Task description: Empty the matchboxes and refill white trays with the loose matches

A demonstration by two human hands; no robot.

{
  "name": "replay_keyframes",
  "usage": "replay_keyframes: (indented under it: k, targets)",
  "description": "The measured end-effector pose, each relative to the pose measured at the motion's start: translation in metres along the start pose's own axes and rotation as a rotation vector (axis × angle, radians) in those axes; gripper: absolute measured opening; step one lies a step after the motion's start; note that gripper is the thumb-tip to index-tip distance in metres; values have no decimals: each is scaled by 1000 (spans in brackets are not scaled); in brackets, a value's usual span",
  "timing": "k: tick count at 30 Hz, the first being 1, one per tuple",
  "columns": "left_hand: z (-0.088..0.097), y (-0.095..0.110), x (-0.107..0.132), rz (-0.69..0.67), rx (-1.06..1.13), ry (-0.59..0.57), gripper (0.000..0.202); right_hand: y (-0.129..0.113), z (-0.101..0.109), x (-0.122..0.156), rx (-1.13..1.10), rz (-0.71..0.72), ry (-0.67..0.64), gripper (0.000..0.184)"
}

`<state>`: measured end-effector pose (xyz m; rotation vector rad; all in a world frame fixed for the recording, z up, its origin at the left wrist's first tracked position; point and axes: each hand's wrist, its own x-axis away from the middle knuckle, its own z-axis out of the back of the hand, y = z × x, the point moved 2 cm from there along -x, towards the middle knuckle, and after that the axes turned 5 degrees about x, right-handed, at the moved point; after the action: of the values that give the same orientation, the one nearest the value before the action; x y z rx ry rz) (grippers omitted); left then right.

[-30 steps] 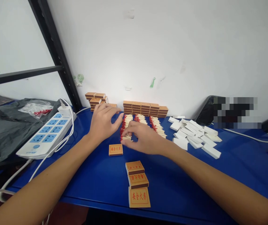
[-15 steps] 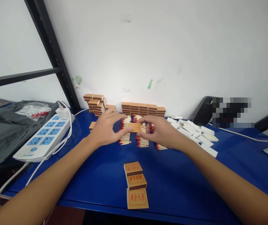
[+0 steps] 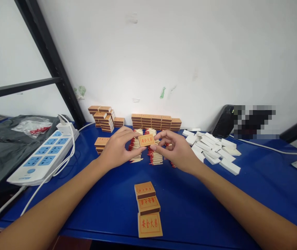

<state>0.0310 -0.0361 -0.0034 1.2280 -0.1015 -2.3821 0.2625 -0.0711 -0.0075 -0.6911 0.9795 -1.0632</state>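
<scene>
Between my two hands a yellow-orange matchbox (image 3: 146, 140) with red characters is held up, its printed face toward me. The fingers and thumb of my left hand (image 3: 118, 147) close on its left end. My right hand (image 3: 176, 147) pinches the right end between thumb and fingers. Beneath and behind the box lie rows of loose red-tipped matches (image 3: 155, 158), partly hidden by my hands. Three more matchboxes (image 3: 150, 225) overlap in a short column near the table's front edge.
Matchboxes are stacked along the wall (image 3: 151, 122) and at the back left (image 3: 104, 118). White inner trays (image 3: 212, 149) lie heaped on the right, beside a leaning black phone (image 3: 223, 121). A white power strip (image 3: 44, 152) with cables occupies the left side of the blue table (image 3: 190, 208).
The held matchbox has tilted so that its printed face shows more fully. Both hands have stayed on it, and the camera view has shifted slightly.
</scene>
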Motion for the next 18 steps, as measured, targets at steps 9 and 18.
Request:
replay_keyframes:
  k: [9,18]
  targets:
    - [-5,-3,3,-7,-12,-67,38,-4,-10,4,-91,-216,-23,51]
    - [1,-8,3,49,-156,-59,36,26,88,-50,133,-339,482,41]
